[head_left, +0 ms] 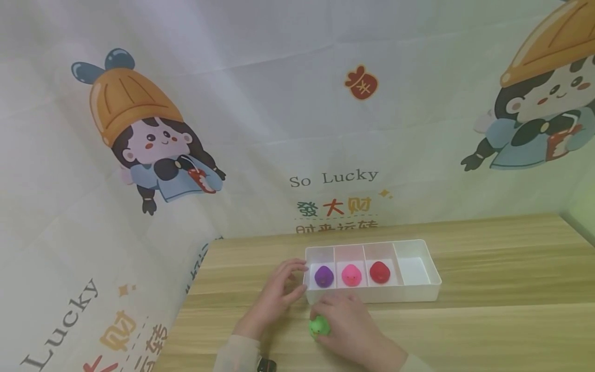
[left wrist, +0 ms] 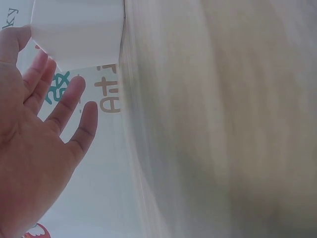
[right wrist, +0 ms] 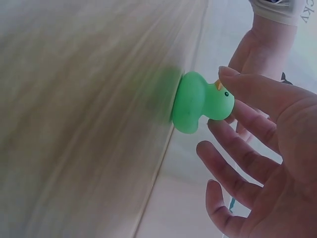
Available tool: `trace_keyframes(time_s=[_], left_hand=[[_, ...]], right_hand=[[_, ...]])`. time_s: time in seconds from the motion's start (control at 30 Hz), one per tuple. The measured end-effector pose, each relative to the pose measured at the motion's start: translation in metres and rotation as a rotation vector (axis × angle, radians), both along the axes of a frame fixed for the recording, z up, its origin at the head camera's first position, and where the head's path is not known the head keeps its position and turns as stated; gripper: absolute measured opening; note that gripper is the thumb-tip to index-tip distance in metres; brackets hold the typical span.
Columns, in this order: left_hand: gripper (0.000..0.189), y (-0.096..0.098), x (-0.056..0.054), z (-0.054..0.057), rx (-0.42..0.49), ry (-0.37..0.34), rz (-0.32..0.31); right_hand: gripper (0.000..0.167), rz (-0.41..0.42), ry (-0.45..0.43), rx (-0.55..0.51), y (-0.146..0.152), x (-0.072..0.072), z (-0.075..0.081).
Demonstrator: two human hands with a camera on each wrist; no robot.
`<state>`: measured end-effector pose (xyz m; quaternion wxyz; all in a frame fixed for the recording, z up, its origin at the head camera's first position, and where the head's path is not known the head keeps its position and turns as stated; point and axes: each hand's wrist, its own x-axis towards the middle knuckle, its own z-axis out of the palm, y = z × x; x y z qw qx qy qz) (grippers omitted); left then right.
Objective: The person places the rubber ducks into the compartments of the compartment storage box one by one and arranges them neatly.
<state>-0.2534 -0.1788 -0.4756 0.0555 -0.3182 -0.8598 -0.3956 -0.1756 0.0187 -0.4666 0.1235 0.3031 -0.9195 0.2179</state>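
A small green rubber duck (right wrist: 190,101) sits upright on the table, beak toward my thumb. My right hand (head_left: 348,325) pinches its head between thumb and fingers; the other fingers spread loosely beside it. Just behind stands a white divided box (head_left: 376,296). Its compartments hold, from the left, a purple duck (head_left: 324,277), a pink duck (head_left: 351,276) and a red duck (head_left: 380,272), while the rightmost one is bare. My left hand (head_left: 280,288) rests at the box's left end, fingertips and thumb touching its edge, fingers loosely extended.
The wood-grain table (head_left: 502,279) extends on both sides of the box. Behind it hangs a pale printed cloth (head_left: 260,103) with cartoon figures and lettering. A dark object (head_left: 267,364) shows beside the left sleeve (head_left: 238,354).
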Motion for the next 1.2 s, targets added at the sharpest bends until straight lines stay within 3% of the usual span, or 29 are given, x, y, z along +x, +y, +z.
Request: trace_keyframes(time_s=[0.47, 0.83, 1.13, 1.2], left_hand=[[0.039, 0.000, -0.003, -0.003, -0.003, 0.021, -0.010], [0.036, 0.010, 0.018, 0.028, 0.004, 0.003, -0.009], [0.037, 0.010, 0.020, 0.031, 0.002, -0.026, 0.013], [0.037, 0.009, 0.018, 0.027, 0.009, -0.023, 0.005]], right_hand=[[0.024, 0.000, 0.019, 0.009, -0.001, -0.002, -0.001], [0.024, -0.001, 0.024, 0.004, 0.002, -0.002, -0.003], [0.024, -0.002, 0.022, -0.029, 0.009, -0.001, -0.002], [0.024, -0.003, 0.015, -0.035, 0.010, 0.000, -0.001]])
